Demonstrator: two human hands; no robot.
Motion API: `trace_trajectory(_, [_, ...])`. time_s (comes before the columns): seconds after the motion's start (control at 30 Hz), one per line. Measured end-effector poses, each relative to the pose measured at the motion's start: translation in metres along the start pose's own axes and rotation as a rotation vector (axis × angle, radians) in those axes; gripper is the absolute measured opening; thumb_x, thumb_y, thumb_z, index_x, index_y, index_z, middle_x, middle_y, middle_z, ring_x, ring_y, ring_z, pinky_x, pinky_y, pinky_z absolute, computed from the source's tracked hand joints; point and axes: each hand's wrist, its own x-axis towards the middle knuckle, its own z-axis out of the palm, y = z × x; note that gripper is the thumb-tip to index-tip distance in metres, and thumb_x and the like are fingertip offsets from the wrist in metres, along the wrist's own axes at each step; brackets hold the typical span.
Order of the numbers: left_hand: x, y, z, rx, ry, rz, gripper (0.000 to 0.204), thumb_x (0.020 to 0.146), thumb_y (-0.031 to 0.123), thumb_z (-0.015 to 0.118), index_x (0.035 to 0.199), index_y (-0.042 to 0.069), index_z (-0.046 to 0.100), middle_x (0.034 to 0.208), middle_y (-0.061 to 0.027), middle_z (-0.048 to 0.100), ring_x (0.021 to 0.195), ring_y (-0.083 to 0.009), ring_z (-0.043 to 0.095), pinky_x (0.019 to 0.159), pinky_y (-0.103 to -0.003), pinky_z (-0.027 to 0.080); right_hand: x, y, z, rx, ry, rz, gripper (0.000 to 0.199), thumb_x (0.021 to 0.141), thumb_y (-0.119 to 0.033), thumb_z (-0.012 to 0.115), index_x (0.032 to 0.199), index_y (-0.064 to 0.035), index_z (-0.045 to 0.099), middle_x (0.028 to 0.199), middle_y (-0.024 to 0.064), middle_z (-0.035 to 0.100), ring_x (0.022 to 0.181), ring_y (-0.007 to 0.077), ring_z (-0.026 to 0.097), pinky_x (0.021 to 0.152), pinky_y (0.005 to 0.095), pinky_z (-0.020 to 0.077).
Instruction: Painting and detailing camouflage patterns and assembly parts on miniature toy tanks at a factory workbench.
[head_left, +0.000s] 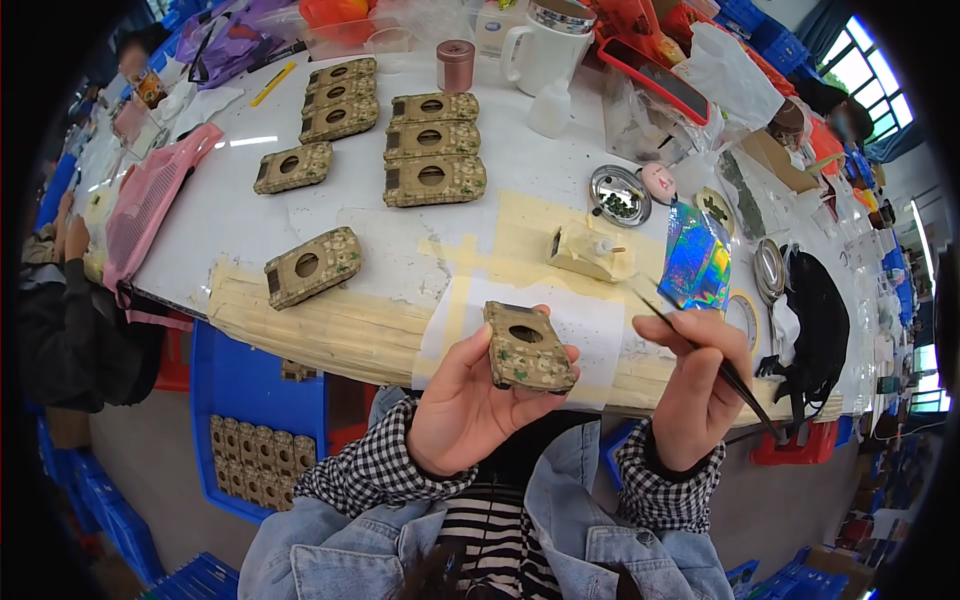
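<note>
In my left hand [455, 415] lies a camouflage-painted toy tank hull [532, 362], gripped by its edges, with a round hole in its top face. My right hand [697, 385] pinches a pair of dark tweezers [742, 386], whose tips point up and left, apart from the hull. Beyond the hands sits a cream-coloured block [580, 262] with a small peg on it. A round metal dish [597, 180] farther back contains small dark green pieces. Several similar hulls [435, 180] stand in rows on the table, and one lone hull [315, 267] rests nearer, to the left.
Shiny holographic sheets [697, 255], a tape roll [742, 318] and a black bag [818, 320] lie at right. A white mug [548, 55] and a red-cased phone [655, 80] are at the back. A blue crate [255, 365] below left holds more hulls. Someone sits at far left.
</note>
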Motion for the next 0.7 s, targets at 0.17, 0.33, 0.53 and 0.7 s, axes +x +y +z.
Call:
trace_trajectory(0.17, [0.001,-0.001,-0.002,-0.058,-0.014,0.003,0.063,0.099,0.036,0.037,0.146,0.002,0.012,0.133,-0.0291,0.041,0.122,-0.0356,0.048,0.103,-0.042,0.044,0.031,0.029,-0.012,-0.471,-0.048,-0.053,0.008,0.087,-0.003,0.06,0.094,0.001,0.061,0.083,0.0111,0.064,0.077,0.0199,0.057,0.072,0.0293,0.0444])
trace_trajectory(0.33, [0.001,0.0,-0.001,-0.047,-0.015,-0.003,0.053,0.101,0.036,0.028,0.144,0.004,0.023,0.135,-0.027,0.041,0.125,-0.034,0.046,0.102,-0.041,0.045,0.049,0.043,-0.009,-0.728,-0.137,-0.148,0.013,0.079,-0.005,0.069,0.091,-0.0012,0.065,0.077,0.0099,0.063,0.071,0.023,0.057,0.066,0.0314,0.0448])
trace_trajectory(0.53, [0.0,0.0,-0.002,-0.049,-0.009,0.005,0.053,0.101,0.036,0.028,0.144,0.004,0.023,0.135,-0.0269,0.041,0.125,-0.0342,0.046,0.102,-0.041,0.045,0.051,0.052,-0.001,-0.734,-0.154,-0.179,0.012,0.074,-0.005,0.073,0.084,-0.002,0.066,0.072,0.0089,0.062,0.068,0.0228,0.057,0.063,0.0323,0.045])
trace_trajectory(0.7, [0.001,0.0,-0.003,-0.062,-0.015,-0.001,0.053,0.101,0.036,0.028,0.144,0.004,0.023,0.135,-0.0269,0.041,0.125,-0.0343,0.046,0.103,-0.042,0.044,0.051,0.043,-0.001,-0.724,-0.091,-0.217,0.012,0.073,-0.003,0.074,0.083,-0.0019,0.067,0.07,0.0092,0.06,0.067,0.022,0.057,0.061,0.0314,0.0446])
